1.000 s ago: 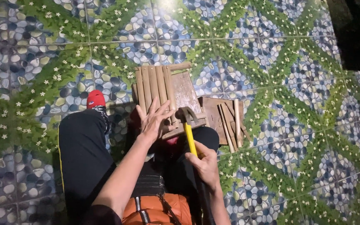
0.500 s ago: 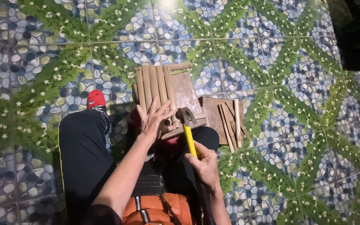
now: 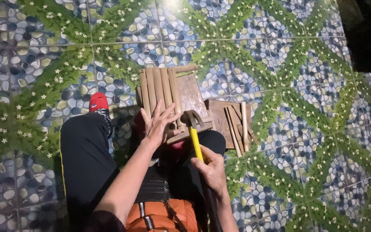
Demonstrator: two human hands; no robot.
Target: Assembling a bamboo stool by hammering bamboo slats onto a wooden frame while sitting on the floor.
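On the left, a black trouser leg point(image 3: 86, 163) ends in a red sock point(image 3: 98, 102) resting on the pebble-and-flower patterned floor tiles point(image 3: 44, 51). Next comes the left hand point(image 3: 157, 124), fingers spread and unclenched, pressed flat on the near end of the bamboo slats point(image 3: 157, 88) that form the top of a small wooden frame point(image 3: 190, 96). The slats run with their long axis from about 6 o'clock to 12 o'clock, leaning a little toward 11, so the frame stretches away from the hand toward 12 o'clock. The left hand is the nearer one, touching the slats; the right hand point(image 3: 213, 169) sits lower, at about 5 o'clock from the left, clenched around the yellow handle of a hammer point(image 3: 195, 139). The handle points toward 11 o'clock, and its dark head point(image 3: 190, 117) rests at the frame's near edge, just right of the left fingertips; whether it touches the wood I cannot tell. Farther right, at about 3 o'clock from the frame, a flat brown board point(image 3: 220, 116) carries loose bamboo sticks point(image 3: 237, 124) lying roughly parallel to the slats.
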